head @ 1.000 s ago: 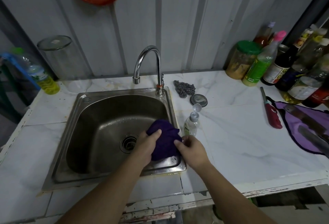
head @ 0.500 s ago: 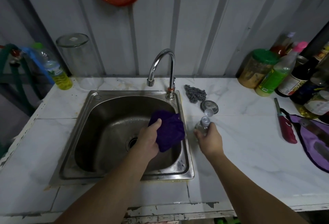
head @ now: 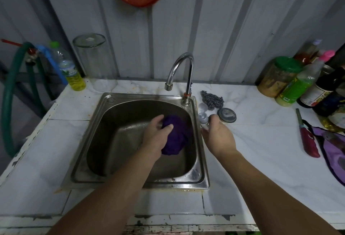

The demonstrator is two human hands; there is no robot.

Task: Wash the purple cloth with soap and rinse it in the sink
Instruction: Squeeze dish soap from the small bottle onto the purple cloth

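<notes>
A bunched dark purple cloth (head: 177,136) is held over the right side of the steel sink (head: 104,122) by my left hand (head: 156,137), fingers wrapped over its top. Just right of the sink rim my right hand (head: 217,136) grips a small clear soap bottle (head: 203,120) with its flip cap open; most of the bottle is hidden behind the fingers. The chrome tap (head: 180,72) arches over the back of the sink, and I see no water running from it.
A steel scourer (head: 212,99) and a round metal lid (head: 226,115) lie behind my right hand. Several bottles and a jar (head: 278,76) crowd the back right. A red lighter (head: 308,137) and a purple bag (head: 334,150) lie at right. A yellow-liquid bottle (head: 71,72) and glass jar (head: 93,61) stand at back left.
My right hand left the cloth, moved right and took hold of the soap bottle. My left hand keeps the cloth alone, lifted a little toward the tap.
</notes>
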